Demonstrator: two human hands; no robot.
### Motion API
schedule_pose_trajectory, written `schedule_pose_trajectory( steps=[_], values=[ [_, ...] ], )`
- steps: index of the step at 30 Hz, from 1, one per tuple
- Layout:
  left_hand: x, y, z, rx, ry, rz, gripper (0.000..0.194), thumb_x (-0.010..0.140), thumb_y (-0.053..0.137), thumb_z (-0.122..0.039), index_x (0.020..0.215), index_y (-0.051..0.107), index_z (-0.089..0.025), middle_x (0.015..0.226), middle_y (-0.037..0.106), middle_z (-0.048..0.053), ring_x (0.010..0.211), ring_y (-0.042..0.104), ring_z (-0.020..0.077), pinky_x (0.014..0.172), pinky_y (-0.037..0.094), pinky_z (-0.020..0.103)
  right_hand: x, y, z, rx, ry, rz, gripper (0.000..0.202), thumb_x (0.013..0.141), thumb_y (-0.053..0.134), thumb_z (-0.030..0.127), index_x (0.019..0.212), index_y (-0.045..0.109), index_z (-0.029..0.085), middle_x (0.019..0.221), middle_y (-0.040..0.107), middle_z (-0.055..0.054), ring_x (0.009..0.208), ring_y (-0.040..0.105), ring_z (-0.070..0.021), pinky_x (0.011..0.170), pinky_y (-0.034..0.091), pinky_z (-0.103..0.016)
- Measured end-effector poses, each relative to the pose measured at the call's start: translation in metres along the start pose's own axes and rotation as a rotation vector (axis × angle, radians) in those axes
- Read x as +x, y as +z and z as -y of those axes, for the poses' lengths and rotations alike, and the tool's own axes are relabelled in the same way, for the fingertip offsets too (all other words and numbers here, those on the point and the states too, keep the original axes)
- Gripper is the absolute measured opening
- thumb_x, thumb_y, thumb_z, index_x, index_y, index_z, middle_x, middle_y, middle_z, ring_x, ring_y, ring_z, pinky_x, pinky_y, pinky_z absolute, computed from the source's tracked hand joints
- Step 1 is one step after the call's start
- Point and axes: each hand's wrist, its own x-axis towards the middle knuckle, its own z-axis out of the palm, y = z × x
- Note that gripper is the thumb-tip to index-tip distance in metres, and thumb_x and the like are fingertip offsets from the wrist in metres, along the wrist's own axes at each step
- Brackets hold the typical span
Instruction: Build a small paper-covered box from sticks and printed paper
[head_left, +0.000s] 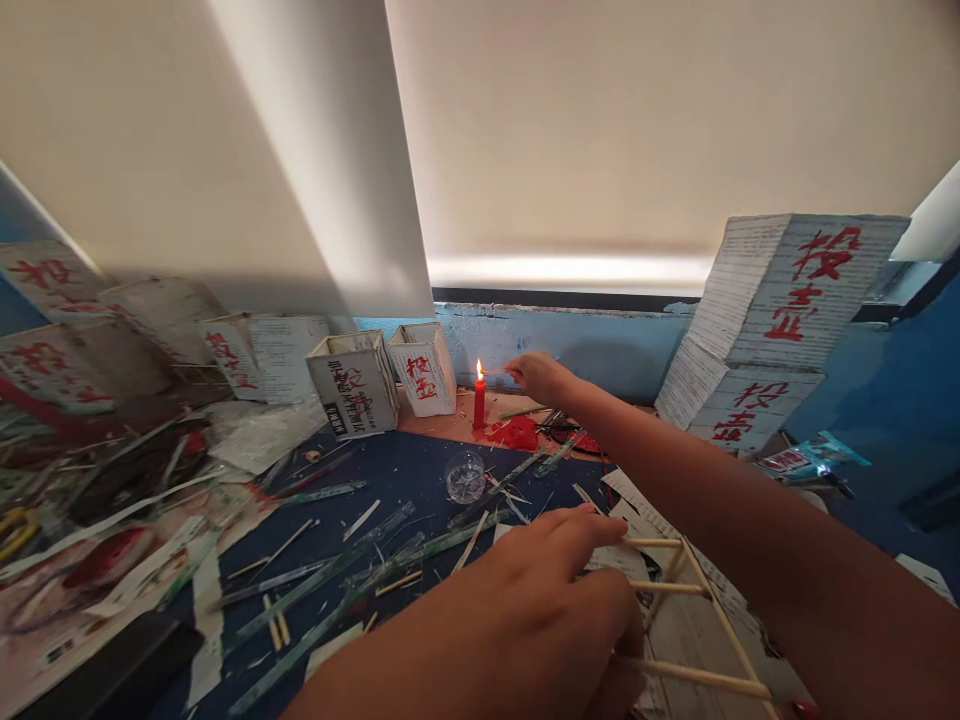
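Note:
My right hand [538, 376] reaches far forward and pinches a thin stick whose tip sits in the flame of a lit red candle [479, 400]. The candle stands upright at the back of the table, by a blob of red wax [517, 433]. My left hand [559, 590] is close to me. Its fingers rest on and grip a frame of thin wooden sticks [694, 620] lying over printed paper at the near right.
Small white paper boxes with red characters [352, 382] stand left of the candle. Two large stacked ones [780, 320] rise at the right. A small clear glass cup [466, 476] sits mid-table. Stick offcuts, paper strips and scraps litter the dark blue surface [405, 470].

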Motion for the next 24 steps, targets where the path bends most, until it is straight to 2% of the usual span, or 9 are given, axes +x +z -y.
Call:
schedule_pose_trajectory(
  steps=[4, 7, 13, 17, 20, 24],
  values=[
    [-0.002, -0.001, -0.004, 0.019, -0.012, 0.016, 0.014, 0.101, 0.057, -0.025, 0.097, 0.068, -0.019, 0.150, 0.058, 0.016, 0.140, 0.055, 0.0299, 0.113, 0.049, 0.041, 0.001, 0.001, 0.001, -0.016, -0.005, -0.006, 0.030, 0.101, 0.066, 0.036, 0.124, 0.067, 0.017, 0.125, 0.069, -0.008, 0.103, 0.070, -0.0249, 0.088, 0.060, -0.044],
    [-0.003, -0.005, -0.009, 0.034, -0.060, 0.035, 0.010, 0.099, 0.061, -0.023, 0.093, 0.067, -0.019, 0.147, 0.060, 0.015, 0.131, 0.063, 0.0322, 0.108, 0.053, 0.043, 0.002, 0.002, 0.001, -0.026, -0.015, -0.014, 0.029, 0.101, 0.066, 0.036, 0.124, 0.066, 0.018, 0.125, 0.069, -0.008, 0.103, 0.070, -0.0238, 0.087, 0.060, -0.043],
    [-0.001, -0.007, -0.007, 0.002, -0.077, 0.097, 0.010, 0.097, 0.065, -0.026, 0.089, 0.066, -0.020, 0.147, 0.061, 0.012, 0.129, 0.064, 0.0339, 0.102, 0.057, 0.044, 0.002, 0.003, 0.001, -0.043, -0.019, -0.016, 0.030, 0.101, 0.066, 0.036, 0.125, 0.066, 0.018, 0.126, 0.068, -0.008, 0.104, 0.070, -0.0246, 0.088, 0.060, -0.044],
    [-0.004, -0.004, -0.009, 0.003, -0.105, 0.055, 0.007, 0.098, 0.064, -0.023, 0.092, 0.066, -0.021, 0.144, 0.062, 0.007, 0.127, 0.064, 0.0305, 0.100, 0.057, 0.038, 0.000, -0.001, 0.003, -0.048, -0.014, -0.010, 0.030, 0.100, 0.067, 0.035, 0.124, 0.066, 0.017, 0.126, 0.068, -0.009, 0.104, 0.070, -0.0248, 0.089, 0.060, -0.044],
    [-0.006, -0.004, -0.012, 0.028, -0.091, 0.054, 0.010, 0.101, 0.060, -0.022, 0.092, 0.064, -0.021, 0.137, 0.065, 0.008, 0.123, 0.066, 0.0287, 0.099, 0.057, 0.037, -0.002, -0.002, 0.004, -0.047, -0.009, -0.010, 0.030, 0.100, 0.066, 0.035, 0.125, 0.066, 0.018, 0.126, 0.068, -0.009, 0.104, 0.070, -0.0245, 0.088, 0.060, -0.044],
    [-0.005, -0.005, -0.011, 0.055, -0.082, 0.023, 0.008, 0.100, 0.061, -0.023, 0.093, 0.064, -0.022, 0.138, 0.064, 0.007, 0.122, 0.066, 0.0273, 0.098, 0.056, 0.034, -0.002, -0.002, 0.005, -0.037, -0.002, -0.014, 0.030, 0.101, 0.066, 0.035, 0.126, 0.066, 0.018, 0.127, 0.068, -0.009, 0.105, 0.069, -0.0246, 0.089, 0.060, -0.045]
  ],
)
